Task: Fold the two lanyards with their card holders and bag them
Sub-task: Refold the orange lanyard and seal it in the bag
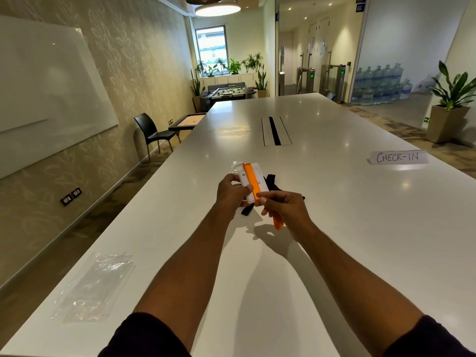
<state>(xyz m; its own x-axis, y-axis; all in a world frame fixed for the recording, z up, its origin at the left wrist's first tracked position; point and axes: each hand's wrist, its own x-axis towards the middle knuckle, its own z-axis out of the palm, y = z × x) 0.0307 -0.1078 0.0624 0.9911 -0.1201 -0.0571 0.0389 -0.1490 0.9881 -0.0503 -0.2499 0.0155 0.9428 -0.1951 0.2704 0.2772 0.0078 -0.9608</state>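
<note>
- I see my left hand (231, 190) gripping the white card holder (251, 181) above the table (334, 202).
- My right hand (284, 207) pinches the orange lanyard (251, 180) laid across that holder.
- The black lanyard (273, 185) lies just behind.
- 2 clear bags (95, 287) lie near the left edge.

Walls: leaf-patterned wallpaper (144, 60) on the left, carrying a whiteboard (46, 94).
Floor: patterned carpet (401, 124).
Furniture: long white surface (322, 202); black chair (152, 132) by the wall; foosball table (226, 92) at the far end.
Window: far wall (211, 46), plants (231, 65) under it.
Light: round ceiling lamp (217, 7), lit.
Right: glass partition (401, 47), water bottles (378, 85) behind it.
</note>
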